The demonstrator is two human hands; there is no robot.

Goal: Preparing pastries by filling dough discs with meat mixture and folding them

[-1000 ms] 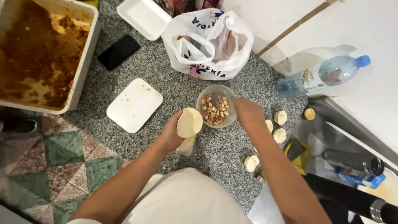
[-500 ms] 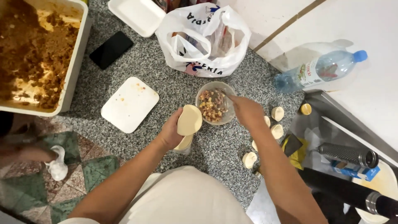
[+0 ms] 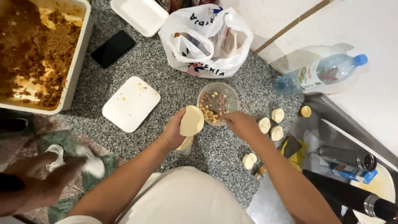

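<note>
A food-preparation kitchen: a speckled granite tabletop (image 3: 232, 83) carries a large white tub of brown filling (image 3: 37, 49), dough rounds (image 3: 271, 124), a bowl of chopped nuts (image 3: 217, 103), foam lids (image 3: 130, 103), beside a steel sink (image 3: 344, 120).

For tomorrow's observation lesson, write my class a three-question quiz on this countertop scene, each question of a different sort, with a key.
1. True or false: the left hand holds a pale round dough disc.
2. Multiple choice: the right hand rests at the rim of (a) the white tray lid, (b) the clear bowl of chopped filling, (c) the water bottle.
3. Fill in: the black phone lies between the large tub of brown mix and the white ______ bag.

Key: 1 true; 2 b; 3 plastic.
</note>
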